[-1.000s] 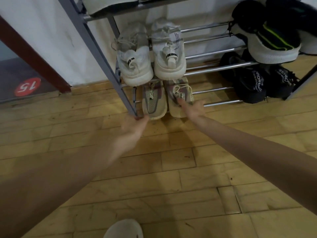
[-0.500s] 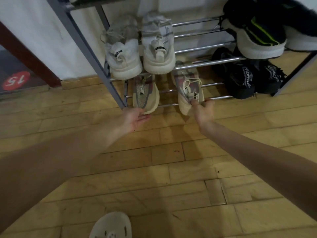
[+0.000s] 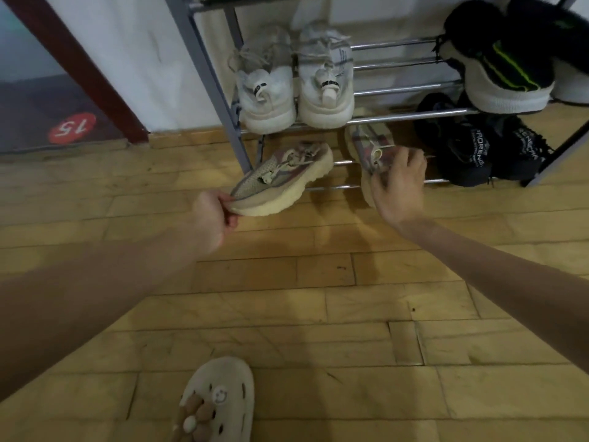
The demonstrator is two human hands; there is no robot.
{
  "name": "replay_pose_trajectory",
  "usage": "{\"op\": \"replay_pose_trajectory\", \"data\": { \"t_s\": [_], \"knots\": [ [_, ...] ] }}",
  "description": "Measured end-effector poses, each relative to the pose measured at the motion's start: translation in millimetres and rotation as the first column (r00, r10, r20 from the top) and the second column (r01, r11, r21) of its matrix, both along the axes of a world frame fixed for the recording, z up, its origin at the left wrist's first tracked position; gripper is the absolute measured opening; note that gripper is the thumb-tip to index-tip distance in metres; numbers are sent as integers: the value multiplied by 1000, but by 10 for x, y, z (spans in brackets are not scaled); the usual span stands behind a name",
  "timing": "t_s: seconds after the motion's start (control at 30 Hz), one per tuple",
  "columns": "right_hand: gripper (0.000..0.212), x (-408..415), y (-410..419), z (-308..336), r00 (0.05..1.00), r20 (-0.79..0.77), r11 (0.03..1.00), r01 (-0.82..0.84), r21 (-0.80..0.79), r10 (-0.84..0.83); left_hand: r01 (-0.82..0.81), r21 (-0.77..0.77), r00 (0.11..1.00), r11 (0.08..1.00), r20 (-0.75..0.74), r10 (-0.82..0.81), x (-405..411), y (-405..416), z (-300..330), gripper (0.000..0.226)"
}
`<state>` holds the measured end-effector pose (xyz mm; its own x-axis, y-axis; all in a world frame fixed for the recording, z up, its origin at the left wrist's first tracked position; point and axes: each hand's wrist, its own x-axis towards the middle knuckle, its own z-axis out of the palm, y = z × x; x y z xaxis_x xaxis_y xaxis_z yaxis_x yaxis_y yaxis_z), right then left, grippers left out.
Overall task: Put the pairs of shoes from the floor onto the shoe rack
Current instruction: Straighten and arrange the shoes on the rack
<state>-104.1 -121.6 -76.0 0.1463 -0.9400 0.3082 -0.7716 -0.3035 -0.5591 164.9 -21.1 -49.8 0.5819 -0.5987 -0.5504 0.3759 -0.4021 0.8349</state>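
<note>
Beige shoes: left hand (image 3: 213,218) now pinches left shoe (image 3: 283,180) by heel, swung sideways; right hand (image 3: 398,183) grips right shoe (image 3: 371,154) at 3 o'clock. We're likely re-seating both on rack (image 3: 207,74).

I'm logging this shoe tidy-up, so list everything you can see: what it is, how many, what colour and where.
shoe rack: one, grey frame with chrome bars, against the white wall.
white sneakers: two, side by side on the middle tier's left.
beige sneakers: two, bottom tier; left one tilted and twisted sideways, right one heel outward.
black sneakers: two, bottom tier right.
black shoe with green stripes: one, white sole, middle tier right.
red sticker: one, numbered 15, floor at left.
beige clog: one, bottom edge.
left hand: pinches the left beige sneaker's end.
right hand: grips the right beige sneaker.
</note>
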Motion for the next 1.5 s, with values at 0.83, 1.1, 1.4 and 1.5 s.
{"op": "replay_pose_trajectory", "data": {
  "t_s": [0.83,1.1,1.4,1.5],
  "knots": [
    [45,138,326,179,801,593,386,-524,759,-78,584,178,811,792,-98,-576,-461,294,-73,49],
    [53,455,159,275,820,571,696,-391,602,-32,616,-27,755,788,-265,-599,-727,70,45,45],
    [70,84,41,-80,917,-400,998,36,55,-11,496,-12,842,868,-238,-484,-550,-324,66,23],
    [93,94,-83,-148,943,-327,939,164,303,-59,464,61,873,884,-201,-445,-551,-500,32,22]
  ]
}}
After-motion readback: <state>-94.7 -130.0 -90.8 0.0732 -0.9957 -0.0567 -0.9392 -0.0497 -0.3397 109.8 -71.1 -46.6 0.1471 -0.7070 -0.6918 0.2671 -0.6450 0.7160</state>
